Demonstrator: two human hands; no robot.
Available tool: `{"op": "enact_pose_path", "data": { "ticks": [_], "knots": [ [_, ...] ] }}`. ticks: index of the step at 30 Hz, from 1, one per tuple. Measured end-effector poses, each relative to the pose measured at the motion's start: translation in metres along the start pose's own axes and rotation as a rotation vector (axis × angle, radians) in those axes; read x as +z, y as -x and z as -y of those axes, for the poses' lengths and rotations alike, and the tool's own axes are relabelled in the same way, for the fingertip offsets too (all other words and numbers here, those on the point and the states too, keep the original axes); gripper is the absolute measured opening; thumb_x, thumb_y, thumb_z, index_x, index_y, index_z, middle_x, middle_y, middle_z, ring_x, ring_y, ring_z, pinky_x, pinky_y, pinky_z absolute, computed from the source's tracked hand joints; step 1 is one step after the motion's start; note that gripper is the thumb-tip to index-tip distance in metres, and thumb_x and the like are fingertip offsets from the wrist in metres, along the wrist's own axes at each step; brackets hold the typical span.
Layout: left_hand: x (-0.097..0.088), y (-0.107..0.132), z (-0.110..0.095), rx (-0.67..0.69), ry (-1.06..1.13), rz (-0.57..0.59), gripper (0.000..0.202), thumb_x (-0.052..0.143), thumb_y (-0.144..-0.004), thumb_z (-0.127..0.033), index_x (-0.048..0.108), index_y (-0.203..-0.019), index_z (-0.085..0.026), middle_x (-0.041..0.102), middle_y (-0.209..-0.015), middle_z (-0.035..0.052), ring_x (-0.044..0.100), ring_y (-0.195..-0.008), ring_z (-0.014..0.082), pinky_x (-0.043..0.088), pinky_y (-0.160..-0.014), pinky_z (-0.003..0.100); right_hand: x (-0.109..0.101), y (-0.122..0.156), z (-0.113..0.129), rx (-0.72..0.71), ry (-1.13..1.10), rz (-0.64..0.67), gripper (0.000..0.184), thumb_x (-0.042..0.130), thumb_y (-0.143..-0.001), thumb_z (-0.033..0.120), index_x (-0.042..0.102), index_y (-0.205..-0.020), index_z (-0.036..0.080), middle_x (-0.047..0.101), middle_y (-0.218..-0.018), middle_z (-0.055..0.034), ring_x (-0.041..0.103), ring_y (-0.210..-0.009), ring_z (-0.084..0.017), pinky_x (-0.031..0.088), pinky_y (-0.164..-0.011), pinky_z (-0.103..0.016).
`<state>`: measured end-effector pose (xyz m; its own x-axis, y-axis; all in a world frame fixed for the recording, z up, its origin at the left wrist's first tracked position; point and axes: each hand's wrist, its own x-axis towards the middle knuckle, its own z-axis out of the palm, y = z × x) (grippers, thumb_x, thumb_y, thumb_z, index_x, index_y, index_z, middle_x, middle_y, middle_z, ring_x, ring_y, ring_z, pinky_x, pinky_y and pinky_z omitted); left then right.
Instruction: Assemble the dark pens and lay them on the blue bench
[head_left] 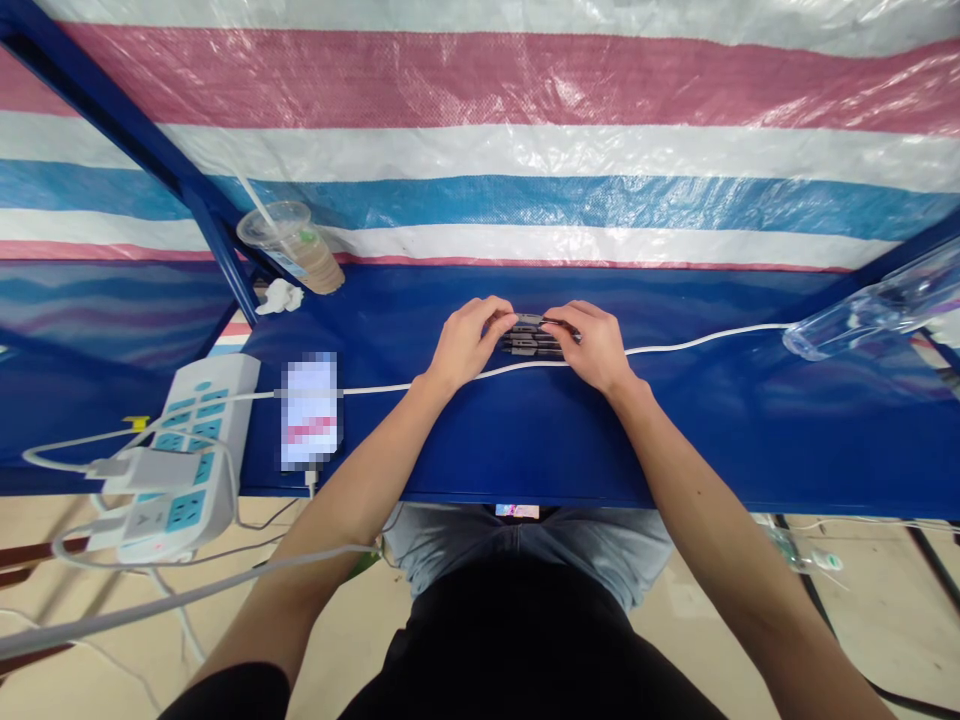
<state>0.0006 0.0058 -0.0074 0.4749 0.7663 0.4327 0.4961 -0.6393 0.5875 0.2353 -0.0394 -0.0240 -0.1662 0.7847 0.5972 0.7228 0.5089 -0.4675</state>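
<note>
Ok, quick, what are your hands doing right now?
Left hand: closed, holding the row of small black pieces.
Right hand: closed, holding the same row.

**A:** What sat between the hands?

**B:** A row of small dark parts point(532, 335), four or so. Long, slim, probably black plastic, with a greyer top edge on the nearest-lit piece. Exact type too small to tell.

**A:** Pose?

**B:** Flat on the blue tabletop point(712, 440), long axis running left to right, laid parallel and close together, ends roughly lined up.

**A:** Contact?

**B:** Yes. The left hand point(469, 345) covered the left ends and the right hand point(589, 345) covered the right ends, both curled over them.
</note>
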Motion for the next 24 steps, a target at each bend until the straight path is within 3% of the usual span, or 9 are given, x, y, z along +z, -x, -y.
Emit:
{"op": "enact_pose_path", "data": {
  "ticks": [3, 8, 13, 15, 19, 24],
  "knots": [
    [0.0006, -0.0002, 0.001, 0.02, 0.035, -0.004, 0.023, 0.057, -0.108, -0.045, 0.066, -0.111, -0.024, 0.074, -0.103, 0.0022, 0.067, -0.092, 0.0191, 0.052, -0.086, 0.032, -0.0002, 0.0004, -0.0002, 0.011, -0.001, 0.003, 0.022, 0.058, -0.106, 0.033, 0.078, -0.105, 0.023, 0.078, -0.098, -0.0088, 0.071, -0.089, -0.025, 0.057, -0.084, -0.039],
    [-0.0017, -0.0011, -0.0009, -0.001, -0.055, 0.031, 0.043, 0.041, -0.114, -0.044, 0.065, -0.085, -0.022, 0.073, -0.088, 0.0037, 0.064, -0.09, 0.0214, 0.05, -0.087, 0.035, 0.0009, 0.0007, 0.001, -0.008, -0.009, 0.012, 0.022, 0.058, -0.106, 0.034, 0.078, -0.104, 0.023, 0.077, -0.099, -0.0086, 0.07, -0.087, -0.025, 0.057, -0.084, -0.039],
    [-0.0013, 0.0, -0.0036, -0.002, 0.009, 0.038, 0.02, 0.061, -0.107, -0.041, 0.064, -0.118, -0.025, 0.073, -0.108, 0.0026, 0.066, -0.096, 0.0194, 0.051, -0.089, 0.031, 0.0007, 0.0005, 0.0013, -0.007, -0.022, -0.011, 0.022, 0.059, -0.106, 0.033, 0.078, -0.104, 0.022, 0.077, -0.097, -0.0086, 0.069, -0.082, -0.023, 0.056, -0.079, -0.037],
    [-0.001, 0.0002, -0.004, 0.013, -0.031, 0.058, 0.017, 0.058, -0.109, -0.039, 0.064, -0.113, -0.024, 0.072, -0.104, 0.0025, 0.065, -0.095, 0.0197, 0.05, -0.087, 0.031, 0.0011, 0.0006, 0.0016, -0.012, -0.034, -0.004, 0.022, 0.059, -0.106, 0.033, 0.078, -0.104, 0.022, 0.077, -0.098, -0.0084, 0.07, -0.084, -0.024, 0.057, -0.08, -0.037],
    [-0.0025, 0.0002, -0.0049, -0.029, -0.119, 0.088, 0.039, 0.039, -0.115, -0.042, 0.063, -0.093, -0.022, 0.07, -0.094, 0.0039, 0.063, -0.096, 0.0221, 0.047, -0.085, 0.033, 0.0029, 0.0007, 0.0025, -0.036, -0.055, 0.007, 0.021, 0.061, -0.106, 0.034, 0.078, -0.103, 0.023, 0.078, -0.097, -0.0079, 0.069, -0.083, -0.023, 0.056, -0.08, -0.037],
    [-0.0028, 0.0008, -0.0064, 0.001, -0.05, 0.072, 0.023, 0.06, -0.108, -0.047, 0.064, -0.115, -0.025, 0.073, -0.109, 0.0026, 0.065, -0.1, 0.0206, 0.049, -0.088, 0.031, 0.0037, 0.001, 0.0025, -0.036, -0.045, -0.004, 0.021, 0.06, -0.106, 0.034, 0.078, -0.103, 0.024, 0.077, -0.096, -0.0075, 0.069, -0.081, -0.023, 0.056, -0.08, -0.038]
  ]
}}
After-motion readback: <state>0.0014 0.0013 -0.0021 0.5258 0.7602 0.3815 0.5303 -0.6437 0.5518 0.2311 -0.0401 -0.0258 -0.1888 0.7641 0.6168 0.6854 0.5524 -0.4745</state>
